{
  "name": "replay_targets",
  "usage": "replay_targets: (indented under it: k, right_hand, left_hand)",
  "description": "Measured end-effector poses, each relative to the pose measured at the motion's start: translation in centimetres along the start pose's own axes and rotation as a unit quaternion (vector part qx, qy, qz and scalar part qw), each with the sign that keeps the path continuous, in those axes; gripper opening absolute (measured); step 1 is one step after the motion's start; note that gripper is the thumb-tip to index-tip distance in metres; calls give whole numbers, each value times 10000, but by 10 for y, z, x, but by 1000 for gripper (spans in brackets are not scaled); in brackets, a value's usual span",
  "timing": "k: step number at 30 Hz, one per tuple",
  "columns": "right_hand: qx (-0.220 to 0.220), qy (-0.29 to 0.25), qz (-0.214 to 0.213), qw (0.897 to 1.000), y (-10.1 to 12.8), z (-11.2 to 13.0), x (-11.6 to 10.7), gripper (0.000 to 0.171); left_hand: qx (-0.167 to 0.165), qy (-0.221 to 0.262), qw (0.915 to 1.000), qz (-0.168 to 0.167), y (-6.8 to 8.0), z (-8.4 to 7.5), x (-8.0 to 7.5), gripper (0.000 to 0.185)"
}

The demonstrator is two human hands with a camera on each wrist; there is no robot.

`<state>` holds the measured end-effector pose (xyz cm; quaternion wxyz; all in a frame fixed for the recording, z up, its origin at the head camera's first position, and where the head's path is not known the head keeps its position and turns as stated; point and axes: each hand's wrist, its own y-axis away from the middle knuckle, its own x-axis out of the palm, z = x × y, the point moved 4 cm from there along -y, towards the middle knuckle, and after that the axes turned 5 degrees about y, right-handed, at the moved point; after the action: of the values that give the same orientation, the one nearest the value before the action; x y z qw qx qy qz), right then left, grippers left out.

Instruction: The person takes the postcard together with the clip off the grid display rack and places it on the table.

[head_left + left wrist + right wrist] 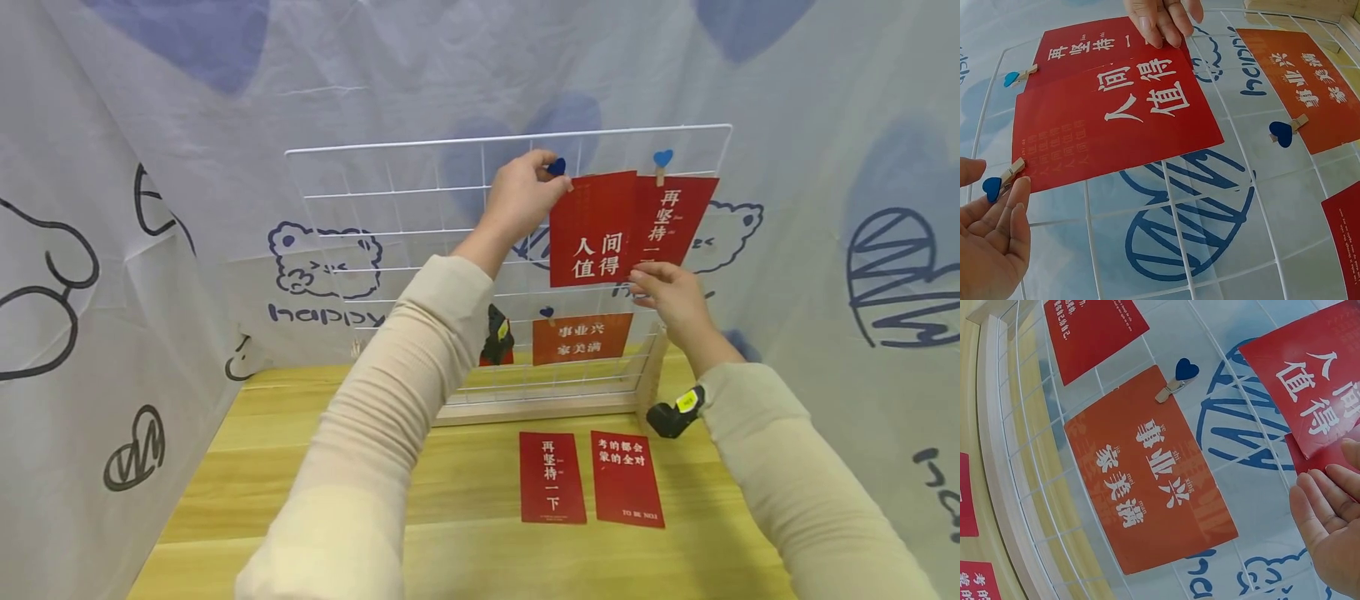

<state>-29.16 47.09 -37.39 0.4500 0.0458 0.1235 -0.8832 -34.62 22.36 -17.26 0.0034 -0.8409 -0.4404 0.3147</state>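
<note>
A red card (592, 237) with white characters hangs at the upper right of the white wire grid (420, 192). A wooden clothespin with a blue heart (1002, 181) grips its upper left corner. Beside that clothespin is my left hand (528, 192); its fingertips are close to the clip, and the thumb stands apart in the left wrist view. My right hand (671, 304) has its extended fingers at the lower right corner of this card, touching a second red card (686, 217) partly behind it. Another blue-heart clothespin (662, 165) clips that second card.
An orange card (1150, 475) hangs lower on the grid from a dark blue heart clothespin (1179, 378). Another red card (1094, 337) hangs beside it. Two red cards, one left (552, 477) and one right (627, 478), lie on the wooden table (262, 492) before the grid's wooden base (540, 408).
</note>
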Motion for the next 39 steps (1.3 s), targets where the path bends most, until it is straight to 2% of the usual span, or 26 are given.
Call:
replay_targets:
  k: [2, 4, 7, 10, 13, 14, 16, 20, 21, 24, 27, 30, 33, 39]
  right_hand:
    - [-170, -11, -109, 9998, -13, -16, -1, 47]
    - [-317, 238, -242, 9989, -23, -29, -1, 49]
    - [-411, 194, -189, 9988, -21, -25, 2, 46]
    - [-218, 303, -69, 9993, 14, 23, 12, 43]
    - [-258, 534, 23, 9982, 50, 70, 23, 43]
    - [-264, 547, 39, 9981, 46, 67, 22, 44]
    - [-232, 727, -51, 9971, 54, 79, 26, 43]
    - [-140, 805, -198, 9965, 53, 84, 28, 42]
    - [-99, 994, -286, 9946, 62, 96, 31, 45]
    - [-189, 593, -434, 9971, 24, 58, 25, 44]
    - [-442, 499, -666, 9955, -25, 7, 18, 46]
    - [-619, 588, -927, 9920, -56, -25, 14, 46]
    - [-685, 291, -998, 9922, -72, -42, 10, 43]
    - [-837, -84, -1081, 9906, -77, -51, 6, 41]
  left_hand:
    - [6, -26, 10000, -41, -1, 0, 0, 42]
    - [15, -102, 9999, -108, -1, 0, -1, 40]
    - [88, -246, 9993, -277, -1, -1, -1, 33]
    - [111, -402, 9980, -474, -1, -2, -1, 29]
    - [136, -523, 9965, -641, -1, -4, -1, 28]
    - [117, -549, 9960, -690, 0, -4, 0, 29]
    - [101, -609, 9950, -787, 1, -5, 0, 29]
    - [47, -702, 9928, -972, 2, -6, 2, 28]
    - [37, -703, 9923, -1019, 1, -6, 2, 27]
    - [-7, -649, 9910, -1169, 0, -5, 1, 25]
    - [1, -450, 9907, -1281, 0, -5, 0, 22]
    - [34, -253, 9908, -1326, 0, -4, -1, 20]
    - [70, -226, 9907, -1341, 0, -4, -1, 19]
    - [265, -350, 9890, -1412, -1, -5, 1, 18]
